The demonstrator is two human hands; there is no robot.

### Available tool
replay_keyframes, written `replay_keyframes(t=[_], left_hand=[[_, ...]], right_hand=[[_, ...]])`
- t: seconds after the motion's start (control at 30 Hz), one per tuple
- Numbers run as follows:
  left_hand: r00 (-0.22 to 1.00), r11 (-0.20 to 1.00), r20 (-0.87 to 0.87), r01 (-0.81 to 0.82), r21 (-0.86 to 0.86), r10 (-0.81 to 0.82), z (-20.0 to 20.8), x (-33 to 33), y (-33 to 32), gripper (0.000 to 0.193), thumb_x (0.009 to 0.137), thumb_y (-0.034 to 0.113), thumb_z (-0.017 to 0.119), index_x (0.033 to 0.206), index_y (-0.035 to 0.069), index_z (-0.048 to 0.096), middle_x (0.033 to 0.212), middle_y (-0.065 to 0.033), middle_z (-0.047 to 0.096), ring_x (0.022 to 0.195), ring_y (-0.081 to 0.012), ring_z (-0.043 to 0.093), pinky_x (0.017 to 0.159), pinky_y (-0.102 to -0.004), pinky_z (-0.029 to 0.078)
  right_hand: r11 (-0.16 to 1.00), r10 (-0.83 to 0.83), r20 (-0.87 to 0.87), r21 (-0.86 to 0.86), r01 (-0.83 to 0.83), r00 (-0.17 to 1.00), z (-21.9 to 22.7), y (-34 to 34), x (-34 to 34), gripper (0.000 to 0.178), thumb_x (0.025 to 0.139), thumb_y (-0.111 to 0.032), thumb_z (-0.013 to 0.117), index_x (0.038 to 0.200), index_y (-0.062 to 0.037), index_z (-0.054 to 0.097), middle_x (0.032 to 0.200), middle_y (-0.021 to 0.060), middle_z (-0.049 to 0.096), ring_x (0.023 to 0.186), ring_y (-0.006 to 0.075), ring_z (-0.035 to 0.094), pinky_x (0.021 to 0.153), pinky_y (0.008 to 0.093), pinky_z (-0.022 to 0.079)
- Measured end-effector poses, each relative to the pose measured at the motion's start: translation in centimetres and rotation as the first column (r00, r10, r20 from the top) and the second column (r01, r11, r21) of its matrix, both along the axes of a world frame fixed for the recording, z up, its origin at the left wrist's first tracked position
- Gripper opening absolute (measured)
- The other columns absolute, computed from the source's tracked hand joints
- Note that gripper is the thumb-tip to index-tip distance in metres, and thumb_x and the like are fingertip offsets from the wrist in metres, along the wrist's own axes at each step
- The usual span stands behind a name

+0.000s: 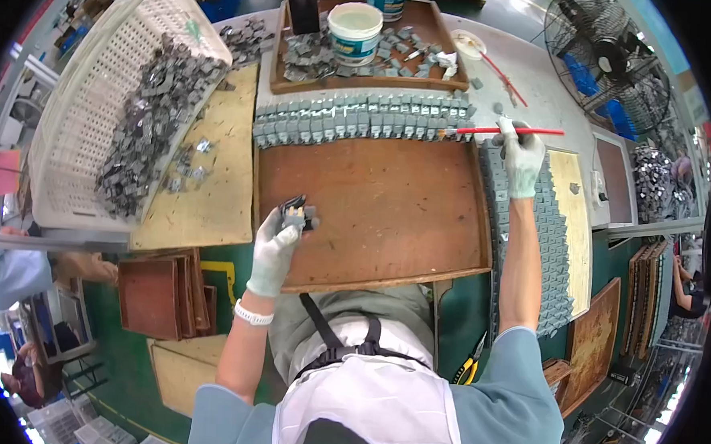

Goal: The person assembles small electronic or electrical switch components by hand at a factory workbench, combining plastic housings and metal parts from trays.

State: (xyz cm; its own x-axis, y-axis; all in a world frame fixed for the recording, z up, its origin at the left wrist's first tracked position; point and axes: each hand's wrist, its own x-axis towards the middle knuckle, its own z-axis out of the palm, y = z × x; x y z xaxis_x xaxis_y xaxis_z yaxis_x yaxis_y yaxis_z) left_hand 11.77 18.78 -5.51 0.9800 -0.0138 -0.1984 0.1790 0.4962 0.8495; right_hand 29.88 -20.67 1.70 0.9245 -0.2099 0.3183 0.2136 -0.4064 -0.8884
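Left of the wooden tray [372, 207], a white basket [75, 127] is holding grey parts [160, 115]; over the tray's left side, the left hand [275, 250] is gripping a small grey-and-black part [295, 216] with curled fingers. Along the tray's far edge, 2 rows of grey blocks [361, 118] are lying, and just past its far right corner the right hand [523, 156] is pinching a red brush [477, 130], fingers closed around it.
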Motion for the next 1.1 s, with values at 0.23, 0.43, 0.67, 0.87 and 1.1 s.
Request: replay_keyframes(t=[0.23,0.43,0.67,0.87,1.1], left_hand=[[0.999,0.999,-0.016,0.034,0.008,-0.034,0.4,-0.1,-0.2,0.057,0.085,0.018,0.067,0.136,0.000,0.050,0.124,-0.0141,0.063,0.108,-0.0239,0.064,0.088,-0.0311,0.050],[1.000,1.000,0.000,-0.020,0.015,0.020,0.0,-0.2,0.0,0.053,0.088,0.019,0.063,0.135,-0.001,0.051,0.123,-0.0141,0.064,0.105,-0.0220,0.065,0.087,-0.0303,0.050],[0.995,0.987,-0.014,-0.101,-0.126,0.100,-0.5,0.2,0.0,0.048,0.091,0.020,0.060,0.133,-0.002,0.052,0.112,-0.0134,0.067,0.095,-0.0201,0.066,0.085,-0.0295,0.049],[0.997,0.993,-0.020,-0.073,-0.095,0.071,-0.3,0.4,0.1,0.033,0.099,0.021,0.051,0.125,0.001,0.054,0.112,-0.0149,0.067,0.093,-0.0193,0.066,0.077,-0.0290,0.047],[0.967,0.881,-0.051,-0.250,-0.403,0.251,-1.6,0.3,3.3,0.030,0.102,0.018,0.046,0.126,0.001,0.053,0.120,-0.0180,0.063,0.104,-0.0282,0.063,0.097,-0.0427,0.048]], right_hand=[[0.966,-0.214,0.023,-0.142,0.215,0.977,-0.9,-4.7,-0.3,0.029,0.091,-0.028,0.070,0.086,0.0005,0.071,0.064,0.0030,0.065,0.055,0.0057,0.054,0.051,0.0241,0.040],[0.976,-0.171,0.096,-0.116,0.182,0.980,2.0,-2.7,-0.4,0.026,0.092,-0.027,0.069,0.084,-0.0021,0.071,0.062,0.0015,0.062,0.051,0.0060,0.049,0.049,0.0231,0.036],[0.962,0.254,0.395,-0.008,-0.273,0.883,9.2,12.6,4.9,0.020,0.093,-0.018,0.068,0.101,0.0003,0.071,0.075,0.0076,0.068,0.057,0.0072,0.054,0.051,0.0223,0.040],[0.834,0.184,-0.203,-0.486,-0.262,0.962,1.7,15.2,21.5,0.047,0.087,-0.045,0.066,0.104,-0.0017,0.071,0.090,0.0220,0.071,0.082,0.0364,0.069,0.075,0.0416,0.053],[0.407,0.750,-0.348,-0.426,-0.808,0.562,-0.7,25.4,-2.8,0.077,0.077,-0.026,0.081,0.144,-0.0076,0.046,0.132,0.0169,0.060,0.118,0.0304,0.061,0.101,0.0388,0.047]])
